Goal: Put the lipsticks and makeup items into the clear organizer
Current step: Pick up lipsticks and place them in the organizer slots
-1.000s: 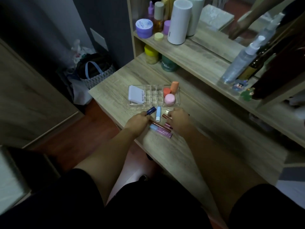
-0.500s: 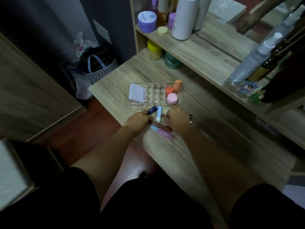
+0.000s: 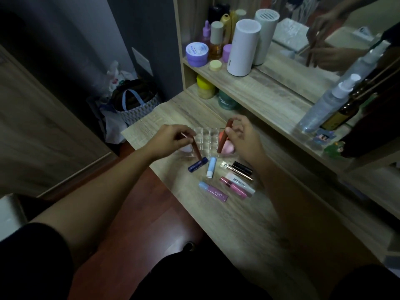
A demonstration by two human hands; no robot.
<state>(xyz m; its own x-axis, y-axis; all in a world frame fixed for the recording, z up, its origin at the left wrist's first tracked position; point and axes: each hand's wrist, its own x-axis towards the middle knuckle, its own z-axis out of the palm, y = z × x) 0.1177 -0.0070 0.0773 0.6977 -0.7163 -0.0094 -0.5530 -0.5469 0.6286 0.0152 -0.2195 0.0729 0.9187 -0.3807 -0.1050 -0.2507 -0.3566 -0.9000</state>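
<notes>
The clear organizer (image 3: 207, 138) stands on the wooden desk, with a pink sponge (image 3: 229, 147) in its right compartment. My left hand (image 3: 173, 138) grips a slim brown lip tube (image 3: 196, 149) over the organizer's left side. Over its right side, my right hand (image 3: 242, 134) pinches a second brown lip tube (image 3: 224, 137). In front of the organizer lie a dark blue tube (image 3: 197, 165), a light blue and white stick (image 3: 211, 167), a black and gold tube (image 3: 240, 168), a white tube (image 3: 239, 182), a pink tube (image 3: 232, 187) and a purple gloss (image 3: 213, 191).
A raised shelf (image 3: 249, 87) behind holds a purple jar (image 3: 197, 54), bottles and a white cylinder (image 3: 243, 47). A spray bottle (image 3: 326, 102) stands at the right before a mirror. A bag (image 3: 135, 102) sits on the floor left of the desk edge.
Both hands lifted from the pile on the desk, each taking a brown lip tube, and moved up over the organizer. The camera also shifted.
</notes>
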